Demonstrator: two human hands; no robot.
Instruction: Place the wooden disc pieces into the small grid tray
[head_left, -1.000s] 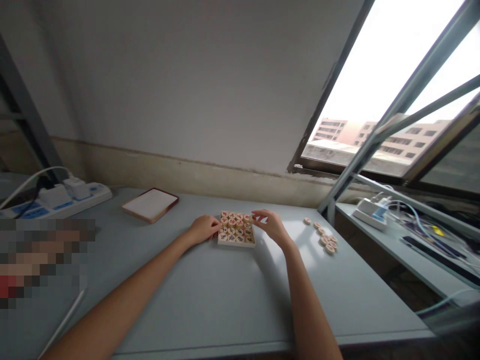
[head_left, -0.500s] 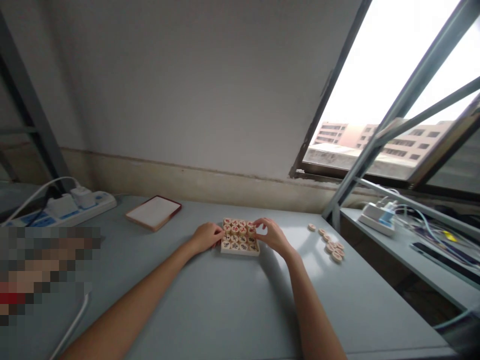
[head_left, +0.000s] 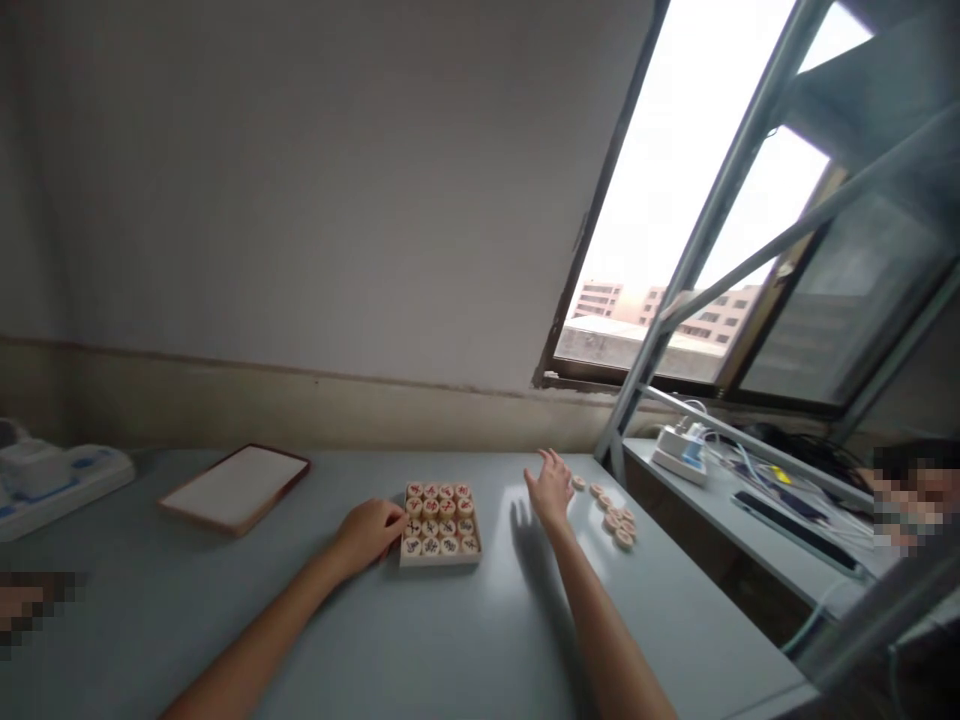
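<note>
Four rows of four round xiangqi pieces [head_left: 448,508] show in an open shallow box [head_left: 440,562], placed on the grey desk [head_left: 390,650] between our two hands. Red characters mark the two far rows, dark ones the two near rows; the red rows appear to sit higher.

Our left hand [head_left: 369,535] is against the box's left wall, fingers curled; we cannot tell whether it grips the wall or merely rests there. Our right hand [head_left: 551,488] is released, fingers spread, nothing visible in it. We note it to the right of the box, just beside the far end of a line of loose pieces [head_left: 624,540], which bunch together at their near end.

On the far left of the desk we record a flat white-faced panel [head_left: 238,483] with reddish-brown edging, well apart from the box. Left of it lies a white power strip [head_left: 97,465]. A metal frame [head_left: 694,240] rises at right before the window [head_left: 637,150].
</note>
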